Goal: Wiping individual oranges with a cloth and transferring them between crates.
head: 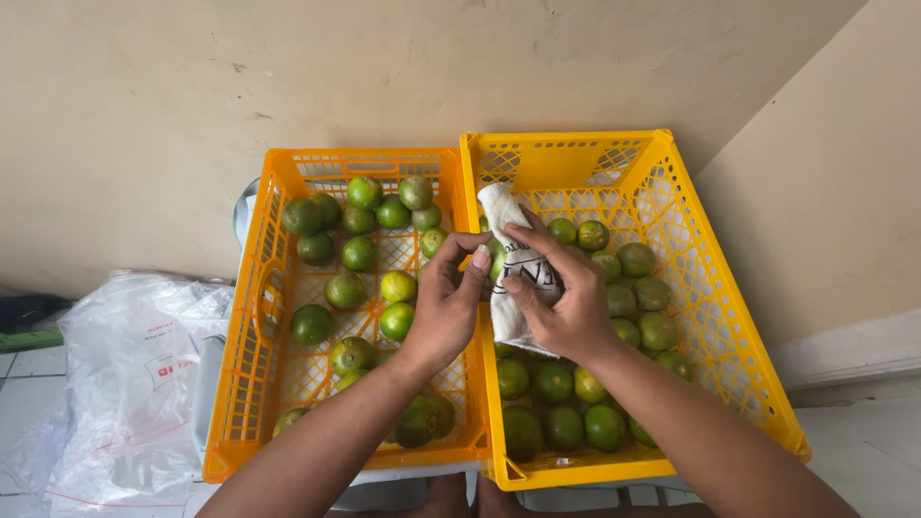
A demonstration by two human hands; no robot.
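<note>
Bright, even daylight, soft all over, no hard glare. Faint shadows sit under the forearms and inside the crates [288, 173]; focus is crisp centre-frame. Wide-lens bending shows at the edges, near corners softening slightly.

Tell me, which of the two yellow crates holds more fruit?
The right crate: its green fruit lies packed together along the near and right sides, while the left crate shows bare mesh between scattered fruit.

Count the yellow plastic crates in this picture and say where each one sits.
2: the left crate and the right crate, touching side by side against the wall; none seems hidden.
</note>
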